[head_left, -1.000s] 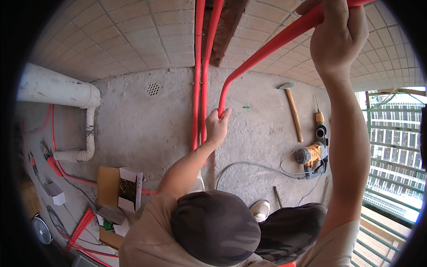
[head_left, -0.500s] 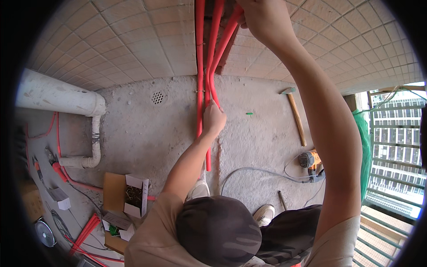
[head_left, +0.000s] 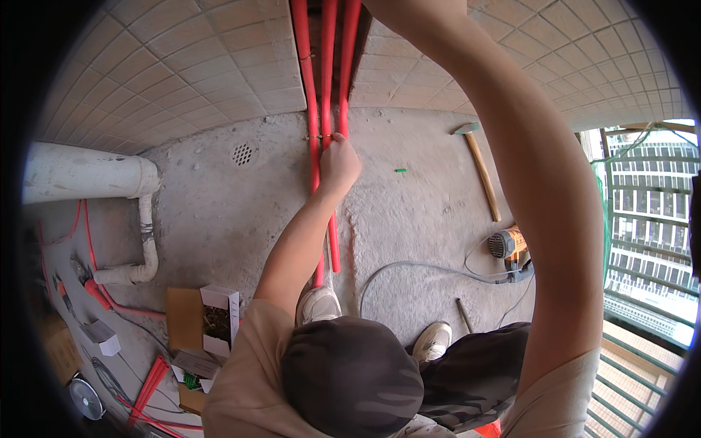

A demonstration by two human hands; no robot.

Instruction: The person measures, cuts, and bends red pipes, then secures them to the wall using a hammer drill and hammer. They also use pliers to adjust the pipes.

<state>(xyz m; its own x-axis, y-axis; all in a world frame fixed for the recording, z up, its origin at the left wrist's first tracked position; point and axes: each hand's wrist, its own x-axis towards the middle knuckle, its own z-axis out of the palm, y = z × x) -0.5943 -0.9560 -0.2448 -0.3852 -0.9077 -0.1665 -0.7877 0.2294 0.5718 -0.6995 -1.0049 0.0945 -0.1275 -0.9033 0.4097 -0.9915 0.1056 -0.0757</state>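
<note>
Three red conduit pipes [head_left: 330, 73] run side by side down a dark vertical channel in the tiled wall and onto the concrete floor. My left hand [head_left: 340, 165] is closed round the right-hand pipe [head_left: 345, 98] close to where wall and floor meet. The middle pipe passes right beside that hand. My right arm reaches up high along the wall, and only the back of my right hand [head_left: 416, 9] shows at the top edge. Its fingers lie outside the picture, so what it grips is hidden.
A hammer [head_left: 482, 175], an orange power tool [head_left: 509, 244] with a grey cable and a small green piece [head_left: 401, 170] lie on the right. A drain grate [head_left: 242, 154], white pipe [head_left: 87, 172] and open cardboard box [head_left: 186, 317] are on the left. Green railings [head_left: 642, 248] stand far right.
The right-hand pipe, bent and leaning out before, now runs straight inside the channel. My right hand has gone higher, partly out of view. The left hand still grips low down.
</note>
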